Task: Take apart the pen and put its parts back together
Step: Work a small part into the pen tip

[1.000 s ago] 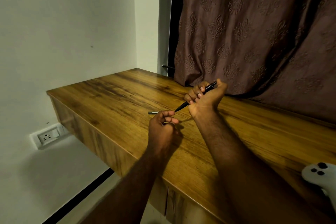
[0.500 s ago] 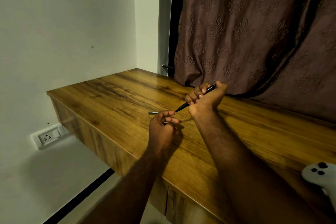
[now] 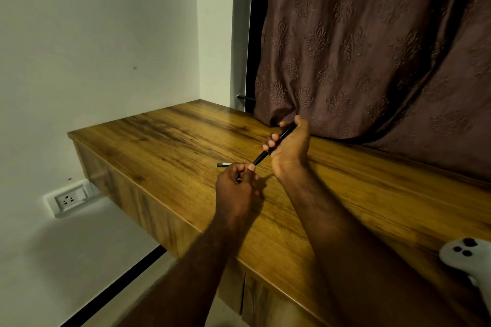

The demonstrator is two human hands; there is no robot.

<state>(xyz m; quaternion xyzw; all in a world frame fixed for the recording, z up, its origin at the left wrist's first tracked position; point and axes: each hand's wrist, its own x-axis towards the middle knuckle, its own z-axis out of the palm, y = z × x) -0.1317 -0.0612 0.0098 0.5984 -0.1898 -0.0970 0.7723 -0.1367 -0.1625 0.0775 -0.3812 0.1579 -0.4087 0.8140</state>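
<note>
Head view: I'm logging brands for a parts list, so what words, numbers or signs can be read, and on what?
None can be read. The black pen, the grey pen part on the desk, the wall socket and the white controller show no legible marking.

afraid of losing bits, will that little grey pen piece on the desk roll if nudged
Probably: the grey pen piece looks slim and round, loose on the smooth desk. Likely light too, so the nearby left hand could easily knock it.
</note>
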